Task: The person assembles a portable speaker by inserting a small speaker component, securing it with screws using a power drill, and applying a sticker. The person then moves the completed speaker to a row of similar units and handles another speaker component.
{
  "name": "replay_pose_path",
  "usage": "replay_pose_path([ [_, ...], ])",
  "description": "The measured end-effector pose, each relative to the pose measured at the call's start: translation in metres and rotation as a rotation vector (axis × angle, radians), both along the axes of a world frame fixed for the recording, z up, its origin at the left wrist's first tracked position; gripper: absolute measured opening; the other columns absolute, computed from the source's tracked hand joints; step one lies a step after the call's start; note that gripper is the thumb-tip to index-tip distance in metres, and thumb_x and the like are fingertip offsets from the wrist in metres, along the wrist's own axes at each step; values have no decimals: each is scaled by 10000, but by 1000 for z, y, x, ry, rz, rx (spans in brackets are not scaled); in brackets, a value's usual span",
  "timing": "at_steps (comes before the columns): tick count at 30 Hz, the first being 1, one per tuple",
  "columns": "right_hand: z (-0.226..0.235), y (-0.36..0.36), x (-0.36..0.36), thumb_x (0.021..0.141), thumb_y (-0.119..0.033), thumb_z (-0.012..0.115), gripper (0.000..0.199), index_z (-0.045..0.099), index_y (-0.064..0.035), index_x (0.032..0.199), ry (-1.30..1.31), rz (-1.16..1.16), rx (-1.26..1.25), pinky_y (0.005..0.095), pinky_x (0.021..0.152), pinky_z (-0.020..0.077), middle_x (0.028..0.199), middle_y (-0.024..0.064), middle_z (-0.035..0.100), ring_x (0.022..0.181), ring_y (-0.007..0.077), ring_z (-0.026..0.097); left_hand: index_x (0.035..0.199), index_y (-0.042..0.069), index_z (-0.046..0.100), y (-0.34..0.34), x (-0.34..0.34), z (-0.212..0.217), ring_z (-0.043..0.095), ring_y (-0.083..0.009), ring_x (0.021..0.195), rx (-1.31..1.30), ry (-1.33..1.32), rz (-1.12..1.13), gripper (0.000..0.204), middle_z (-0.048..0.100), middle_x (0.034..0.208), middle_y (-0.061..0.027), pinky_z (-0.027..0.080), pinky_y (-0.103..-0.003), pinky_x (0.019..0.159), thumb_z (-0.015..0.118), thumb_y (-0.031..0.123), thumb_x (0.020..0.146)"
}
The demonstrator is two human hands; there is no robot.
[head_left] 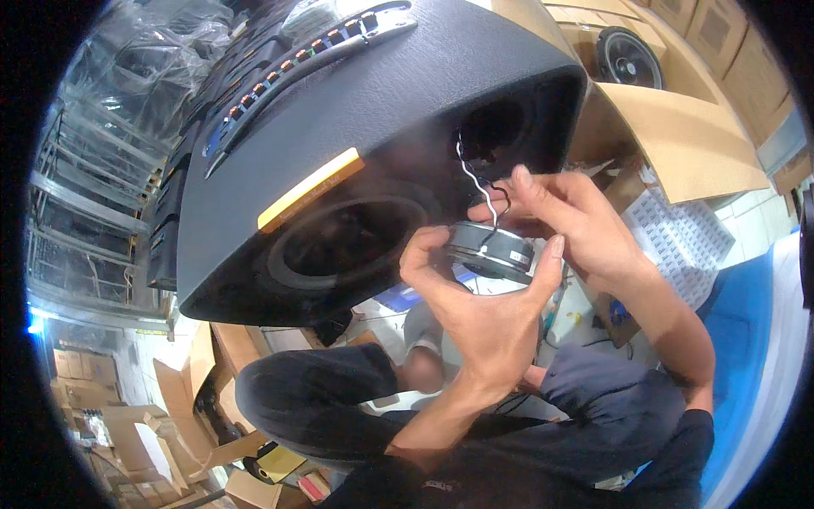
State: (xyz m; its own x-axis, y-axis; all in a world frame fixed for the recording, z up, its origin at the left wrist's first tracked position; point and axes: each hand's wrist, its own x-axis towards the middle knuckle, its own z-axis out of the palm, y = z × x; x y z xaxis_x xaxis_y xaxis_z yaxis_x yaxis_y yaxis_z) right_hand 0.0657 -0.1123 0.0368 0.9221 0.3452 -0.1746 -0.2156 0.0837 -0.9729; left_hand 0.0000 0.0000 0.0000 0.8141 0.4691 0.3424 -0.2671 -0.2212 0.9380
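My left hand (487, 327) is closed around a small round speaker driver (509, 247), its thumb and fingers on opposite sides of the rim. A twisted white wire (476, 185) and a black wire (507, 202) run from the driver into the upper opening of a big black speaker cabinet (475, 64). Just above the driver, my right hand (585, 225) is closed at the wires, its fingers partly hidden behind them. A large dark woofer (348, 242) sits in the cabinet's front, left of my hands. A yellow-orange strip (309, 191) lies along the cabinet edge.
On top of the cabinet rests a curved strip (309, 64) with several copper-coloured parts. An opened cardboard box (678, 136) stands at the right, near another round speaker (629, 58). More boxes (153, 441) are at lower left, beneath metal racks (93, 212).
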Motion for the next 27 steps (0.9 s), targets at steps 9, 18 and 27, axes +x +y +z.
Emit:
replay_pose_path([
  [9,13,-5,9,945,-557,611,702,631,123,1118,-22,-113,-58,298,753,549,985,174,716,815,186,686,1291,13,355,2,4,15,491,-204,1074,-435,88,-104,729,461,1177,-122,422,-338,945,847,168,775],
  [18,22,-35,-30,1032,-476,482,628,602,111,1219,-300,-177,-378,322,777,563,1042,201,718,919,218,704,1329,33,492,10,11,12,519,-290,1215,-1571,97,-738,698,576,1281,-155,406,-442,1095,449,634,977],
  [27,17,-14,-44,782,-304,844,626,616,105,1197,-868,-310,-748,374,880,540,1100,246,697,1021,301,698,1413,83,464,-16,27,-9,479,-342,1279,-2177,17,-823,778,507,1376,-155,350,-488,1173,586,645,890],
])
